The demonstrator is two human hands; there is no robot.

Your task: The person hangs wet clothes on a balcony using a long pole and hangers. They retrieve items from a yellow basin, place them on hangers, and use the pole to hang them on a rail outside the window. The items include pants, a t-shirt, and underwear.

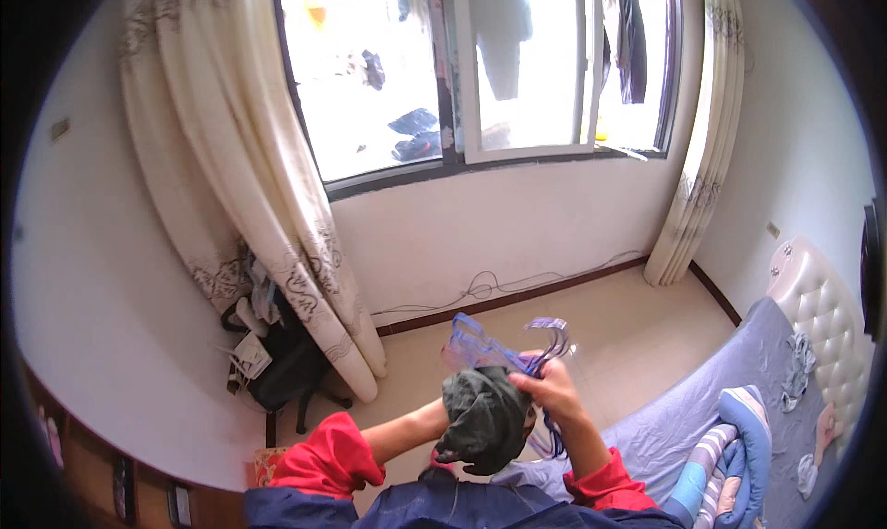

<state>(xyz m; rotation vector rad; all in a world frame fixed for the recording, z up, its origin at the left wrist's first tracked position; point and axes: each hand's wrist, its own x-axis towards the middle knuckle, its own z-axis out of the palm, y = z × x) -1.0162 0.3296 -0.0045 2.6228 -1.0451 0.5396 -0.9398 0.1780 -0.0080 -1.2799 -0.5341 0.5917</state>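
Note:
In front of my chest a dark grey-green cloth garment (484, 414) is bunched up. My left wrist (436, 418) runs into it, and the cloth wraps around and hides the fingers of that hand. Just to its right, my right hand (551, 387) grips several translucent blue-purple plastic clothes hangers (495, 349). Their curved hooks stick up above the fist, while other hanger parts dangle below it. The thumb of the right hand is close against the garment's edge; whether it pinches the cloth cannot be told.
A bed (648, 428) with a folded blue striped quilt (741, 432) and small cloth pieces stands at right. At left, a black office chair (294, 356) carries loose items beside a long curtain (277, 238). Cables (478, 290) lie along the wall below the window (530, 65).

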